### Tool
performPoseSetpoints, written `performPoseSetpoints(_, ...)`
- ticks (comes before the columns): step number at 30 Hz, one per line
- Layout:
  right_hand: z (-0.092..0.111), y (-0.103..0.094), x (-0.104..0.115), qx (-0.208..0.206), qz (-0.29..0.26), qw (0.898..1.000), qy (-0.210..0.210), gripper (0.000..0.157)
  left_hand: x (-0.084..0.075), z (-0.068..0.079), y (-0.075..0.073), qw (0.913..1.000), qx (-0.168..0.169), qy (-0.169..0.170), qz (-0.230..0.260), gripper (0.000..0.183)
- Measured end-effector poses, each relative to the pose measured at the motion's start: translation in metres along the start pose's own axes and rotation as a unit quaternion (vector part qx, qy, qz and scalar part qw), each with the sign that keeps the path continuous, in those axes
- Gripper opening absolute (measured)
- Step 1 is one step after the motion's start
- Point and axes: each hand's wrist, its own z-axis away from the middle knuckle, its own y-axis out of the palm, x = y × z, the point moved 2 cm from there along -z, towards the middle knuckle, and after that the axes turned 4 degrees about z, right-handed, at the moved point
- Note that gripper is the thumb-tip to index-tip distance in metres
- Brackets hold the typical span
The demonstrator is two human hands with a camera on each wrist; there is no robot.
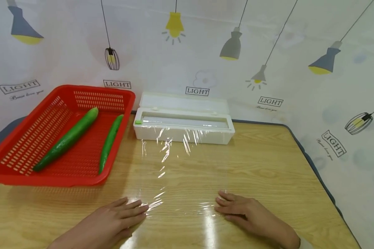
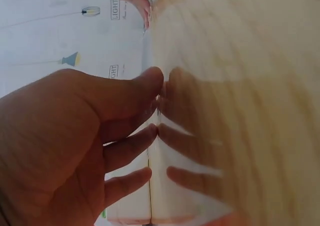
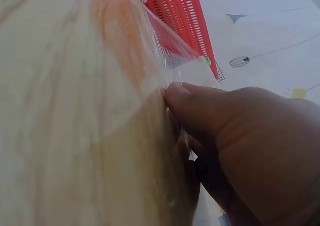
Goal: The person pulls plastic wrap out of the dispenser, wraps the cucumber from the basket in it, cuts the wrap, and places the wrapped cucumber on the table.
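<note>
A sheet of clear plastic wrap [image 1: 177, 173] stretches over the wooden table from a white wrap dispenser box [image 1: 184, 137] at the back. My left hand [image 1: 116, 219] lies at the sheet's near left corner, fingers fairly straight and fingertips on its edge. In the left wrist view, the thumb and spread fingers [image 2: 132, 148] come down at the tabletop, their reflections beside them. My right hand [image 1: 247, 212] presses the near right corner with extended fingertips. Creased film rises past the right thumb [image 3: 187, 103] in the right wrist view; the fingers behind are partly hidden.
On the left, a red plastic basket [image 1: 104, 180] contains a large cucumber [image 1: 68, 138] and a thinner one [image 1: 110, 143]. The dispenser's lid [image 1: 184, 102] stands raised, with a green slider [image 1: 138, 122] at its left end. Lamp-patterned sheeting [image 1: 268, 41] borders the table behind and right.
</note>
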Motion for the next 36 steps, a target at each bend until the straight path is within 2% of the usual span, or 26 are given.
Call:
performPoseSetpoints(6,0.005,0.003,-0.003,0.007,-0.038,0.999,-0.008,0.039,0.001,0.004,0.001,0.9996,-0.014,0.023,0.008,0.036)
performPoseSetpoints(11,0.006,0.005,-0.002,0.007,-0.042,0.999,-0.01,0.039,-0.001,0.005,-0.002,0.9971,-0.026,0.052,-0.048,0.035)
performPoseSetpoints(15,0.006,0.003,-0.002,0.001,-0.039,0.999,-0.017,0.04,-0.003,0.005,-0.004,0.9945,-0.039,0.065,-0.072,0.039)
performPoseSetpoints(17,0.006,0.002,-0.002,-0.001,-0.04,0.999,-0.019,0.04,-0.003,0.006,-0.004,0.9947,-0.048,0.063,-0.065,0.042)
performPoseSetpoints(22,0.005,0.002,-0.002,0.004,-0.047,0.999,-0.014,0.039,-0.002,0.007,-0.003,0.9967,-0.078,0.024,0.001,0.022)
performPoseSetpoints(24,0.005,0.002,-0.003,0.006,-0.048,0.999,-0.014,0.039,-0.001,0.008,-0.003,0.9966,-0.078,0.013,0.025,0.023)
performPoseSetpoints(30,0.004,0.003,-0.003,0.006,-0.056,0.998,-0.008,0.039,-0.001,0.01,-0.008,0.9977,-0.047,0.033,0.035,0.018)
performPoseSetpoints(34,0.004,0.003,-0.003,0.007,-0.058,0.998,-0.007,0.039,0.0,0.012,-0.016,0.9964,-0.067,0.048,0.019,0.02)
performPoseSetpoints(36,0.004,0.003,-0.002,0.008,-0.057,0.998,-0.008,0.039,0.001,0.013,-0.022,0.9959,-0.079,0.034,0.028,0.024)
